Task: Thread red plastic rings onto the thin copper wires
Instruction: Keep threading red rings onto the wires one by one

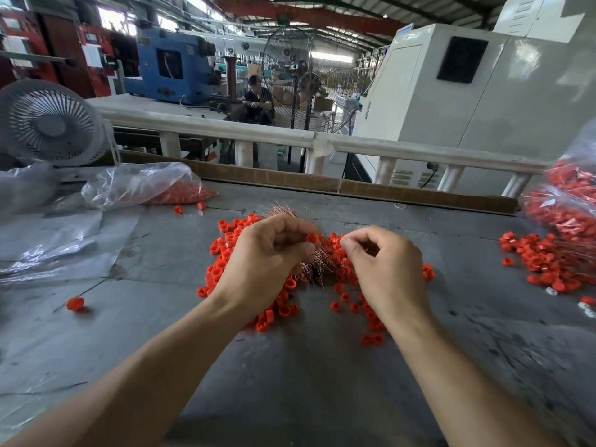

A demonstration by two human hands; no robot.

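My left hand [269,253] pinches a red plastic ring [312,237] between thumb and fingertips, held above the table. Just right of it, my right hand [383,262] has its fingers curled and pinches a thin copper wire [329,235] whose tip points at the ring. Under both hands lies a pile of loose red rings [225,246] around a bundle of copper wires [311,269], partly hidden by my hands.
A grey worktable [306,366] carries everything. A clear bag of red rings [161,188] lies at the back left, with a desk fan [48,124] behind it. More bagged rings [567,201] and rings with wires in them [548,262] sit at the right. One ring [75,303] lies alone at the left.
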